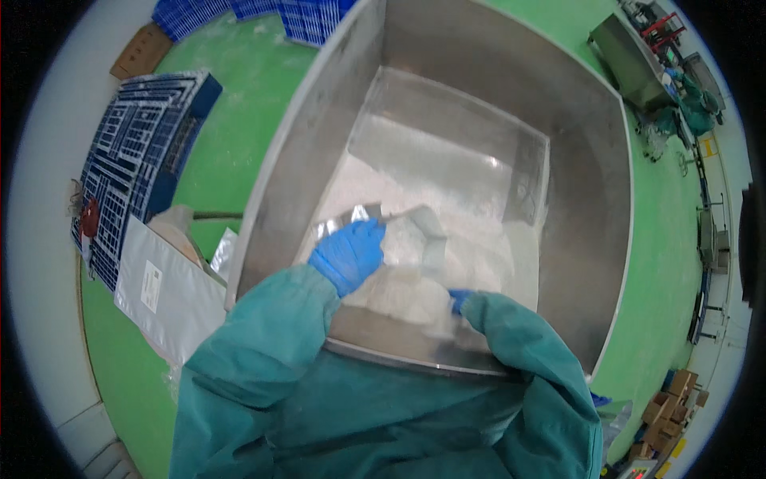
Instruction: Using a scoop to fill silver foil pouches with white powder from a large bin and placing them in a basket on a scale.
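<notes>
My left hand (350,254), in a blue glove, is closed on the edge of a silvery foil-like bag (330,226) inside a large stainless steel bin. White powder (485,251) covers much of the bin floor. Beside that hand, a grey angular rim (434,239) surrounds some powder; I cannot tell whether it belongs to the same bag. My right hand (459,299), also gloved in blue, is low in the bin near the heaped powder. Its fingers are mostly hidden by the green sleeve, so its grip does not show.
The steel bin's walls (586,239) rise around both arms. Left of it lie a silver bag with a label (173,293) and a blue plastic pallet (134,143). Blue crates (311,21) stand beyond. A person in green (697,108) is at the far right, near a steel cart (628,60).
</notes>
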A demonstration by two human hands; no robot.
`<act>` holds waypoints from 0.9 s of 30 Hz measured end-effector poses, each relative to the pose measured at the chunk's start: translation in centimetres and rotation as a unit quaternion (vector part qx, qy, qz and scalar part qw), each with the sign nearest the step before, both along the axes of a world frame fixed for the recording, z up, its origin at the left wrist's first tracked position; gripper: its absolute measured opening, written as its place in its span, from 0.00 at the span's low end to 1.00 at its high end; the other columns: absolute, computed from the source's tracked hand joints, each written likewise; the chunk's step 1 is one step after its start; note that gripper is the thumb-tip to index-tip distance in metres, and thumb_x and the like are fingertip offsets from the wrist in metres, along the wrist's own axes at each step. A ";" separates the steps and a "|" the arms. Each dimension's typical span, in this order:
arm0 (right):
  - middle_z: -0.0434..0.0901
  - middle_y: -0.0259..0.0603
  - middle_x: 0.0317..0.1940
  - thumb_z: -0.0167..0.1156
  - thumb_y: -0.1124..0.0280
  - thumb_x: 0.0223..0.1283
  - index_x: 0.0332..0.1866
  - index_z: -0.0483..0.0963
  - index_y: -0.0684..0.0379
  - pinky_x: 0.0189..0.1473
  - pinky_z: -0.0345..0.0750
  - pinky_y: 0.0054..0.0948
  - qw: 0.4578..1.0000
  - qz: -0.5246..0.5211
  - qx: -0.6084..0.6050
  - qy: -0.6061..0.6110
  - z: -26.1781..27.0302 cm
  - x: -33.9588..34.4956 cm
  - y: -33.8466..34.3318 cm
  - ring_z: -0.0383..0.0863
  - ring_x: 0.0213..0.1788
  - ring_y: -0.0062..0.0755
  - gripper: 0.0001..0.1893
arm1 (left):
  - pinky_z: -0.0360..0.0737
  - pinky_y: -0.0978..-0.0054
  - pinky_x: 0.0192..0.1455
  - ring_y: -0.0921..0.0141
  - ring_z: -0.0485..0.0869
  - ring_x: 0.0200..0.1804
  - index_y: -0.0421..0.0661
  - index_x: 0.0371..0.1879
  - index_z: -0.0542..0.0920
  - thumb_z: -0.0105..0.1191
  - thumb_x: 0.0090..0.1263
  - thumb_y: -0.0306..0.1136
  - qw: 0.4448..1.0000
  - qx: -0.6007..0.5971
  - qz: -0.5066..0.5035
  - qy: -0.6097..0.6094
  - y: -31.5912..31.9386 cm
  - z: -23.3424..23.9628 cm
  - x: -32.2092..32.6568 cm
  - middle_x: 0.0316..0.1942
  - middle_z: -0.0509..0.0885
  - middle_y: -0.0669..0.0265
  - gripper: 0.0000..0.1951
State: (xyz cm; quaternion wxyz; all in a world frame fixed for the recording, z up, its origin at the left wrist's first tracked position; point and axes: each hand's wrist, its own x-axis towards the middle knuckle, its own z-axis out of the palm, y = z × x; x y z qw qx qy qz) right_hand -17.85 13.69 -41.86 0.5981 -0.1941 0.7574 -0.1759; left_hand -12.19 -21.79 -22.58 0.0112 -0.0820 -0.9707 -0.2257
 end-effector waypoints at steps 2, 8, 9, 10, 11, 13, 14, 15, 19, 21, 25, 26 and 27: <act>0.78 0.40 0.37 0.51 0.56 0.57 0.63 0.62 0.48 0.45 0.72 0.31 0.999 -0.011 0.006 -0.044 4.9 -1.7 0.2 0.75 0.37 0.29 0.26 | 0.74 0.61 0.46 0.57 0.77 0.44 0.42 0.42 0.74 0.50 0.56 0.32 0.992 -0.104 -0.045 -0.060 0.0 -0.1 -0.1 0.41 0.77 0.55 0.14; 0.78 0.39 0.32 0.48 0.56 0.57 0.60 0.66 0.51 0.39 0.74 0.29 0.990 -0.087 -0.038 0.106 28.4 -5.1 -1.6 0.76 0.31 0.29 0.25 | 0.75 0.60 0.42 0.57 0.78 0.39 0.44 0.41 0.74 0.49 0.57 0.33 0.998 0.026 0.033 -0.053 0.5 0.7 0.0 0.37 0.78 0.55 0.13; 0.78 0.39 0.32 0.48 0.56 0.57 0.60 0.66 0.51 0.39 0.74 0.29 0.988 -0.090 -0.040 0.120 31.4 -5.1 -2.3 0.76 0.31 0.29 0.25 | 0.76 0.61 0.41 0.57 0.79 0.39 0.44 0.41 0.74 0.48 0.57 0.33 0.996 0.020 0.033 -0.077 0.5 0.9 0.0 0.36 0.78 0.54 0.13; 0.79 0.43 0.32 0.47 0.55 0.58 0.58 0.68 0.52 0.39 0.75 0.33 0.965 -0.006 0.010 0.263 33.9 -5.3 -3.2 0.78 0.32 0.35 0.24 | 0.76 0.61 0.41 0.57 0.79 0.39 0.44 0.41 0.74 0.48 0.57 0.33 0.999 0.022 0.020 -0.037 0.6 1.0 -0.1 0.36 0.78 0.54 0.13; 0.80 0.46 0.32 0.45 0.54 0.58 0.56 0.69 0.54 0.39 0.75 0.36 0.910 0.085 0.021 0.404 35.4 -5.3 -4.6 0.80 0.33 0.41 0.23 | 0.76 0.61 0.42 0.57 0.79 0.39 0.44 0.41 0.74 0.48 0.57 0.33 0.998 0.021 0.021 -0.055 0.6 1.1 -0.1 0.37 0.78 0.54 0.13; 0.80 0.46 0.29 0.45 0.54 0.58 0.54 0.70 0.53 0.36 0.75 0.39 0.875 0.130 0.074 0.460 35.9 -5.1 -8.4 0.80 0.32 0.43 0.22 | 0.76 0.61 0.42 0.57 0.79 0.40 0.44 0.42 0.74 0.48 0.57 0.33 0.998 0.015 0.020 -0.065 0.6 1.2 -0.3 0.37 0.78 0.54 0.14; 0.80 0.46 0.26 0.44 0.54 0.57 0.52 0.72 0.51 0.32 0.75 0.41 0.831 0.193 0.063 0.518 35.5 -4.9 -10.3 0.80 0.31 0.45 0.21 | 0.76 0.61 0.42 0.57 0.79 0.40 0.44 0.42 0.75 0.49 0.57 0.33 0.994 0.014 0.021 -0.107 0.7 1.1 -0.4 0.37 0.78 0.54 0.14; 0.80 0.44 0.25 0.43 0.55 0.59 0.49 0.73 0.52 0.34 0.75 0.41 0.819 0.220 0.085 0.523 34.4 -4.6 -12.7 0.80 0.30 0.46 0.19 | 0.76 0.61 0.42 0.57 0.79 0.40 0.44 0.42 0.75 0.49 0.57 0.33 0.990 0.004 0.036 -0.136 0.6 1.1 -0.5 0.37 0.78 0.54 0.14; 0.79 0.42 0.23 0.40 0.57 0.62 0.44 0.74 0.55 0.40 0.73 0.40 0.782 0.174 0.119 0.587 32.5 -3.9 -16.3 0.77 0.25 0.48 0.18 | 0.77 0.60 0.38 0.56 0.80 0.36 0.44 0.41 0.75 0.49 0.57 0.34 0.990 -0.026 -0.003 -0.137 0.3 0.7 -0.4 0.34 0.79 0.53 0.14; 0.80 0.41 0.24 0.40 0.56 0.63 0.41 0.75 0.56 0.42 0.72 0.40 0.768 0.151 0.141 0.606 32.5 -4.0 -14.7 0.77 0.27 0.48 0.19 | 0.77 0.59 0.38 0.56 0.80 0.37 0.44 0.40 0.75 0.49 0.58 0.35 0.992 -0.029 -0.005 -0.123 -0.1 0.7 -0.3 0.35 0.79 0.53 0.13; 0.81 0.40 0.31 0.43 0.53 0.61 0.38 0.77 0.55 0.44 0.71 0.39 0.793 0.142 0.180 0.564 31.7 -5.3 -8.6 0.78 0.36 0.44 0.20 | 0.79 0.63 0.33 0.60 0.83 0.32 0.45 0.35 0.78 0.47 0.58 0.33 0.994 -0.082 -0.007 -0.071 -0.7 1.1 -0.4 0.29 0.82 0.57 0.09; 0.81 0.39 0.35 0.45 0.52 0.59 0.39 0.78 0.54 0.44 0.72 0.38 0.838 0.131 0.187 0.496 30.6 -5.5 -7.8 0.79 0.39 0.43 0.19 | 0.79 0.63 0.33 0.60 0.83 0.32 0.45 0.35 0.78 0.47 0.58 0.33 0.995 -0.077 -0.030 -0.057 -0.6 1.3 -0.4 0.29 0.82 0.57 0.09; 0.80 0.40 0.40 0.49 0.48 0.56 0.43 0.78 0.51 0.48 0.72 0.37 0.825 0.225 0.221 0.468 28.9 -5.5 -7.8 0.78 0.44 0.42 0.21 | 0.78 0.60 0.36 0.59 0.82 0.34 0.45 0.35 0.79 0.48 0.58 0.35 0.988 -0.103 -0.034 -0.109 -0.5 1.5 -0.4 0.32 0.81 0.56 0.10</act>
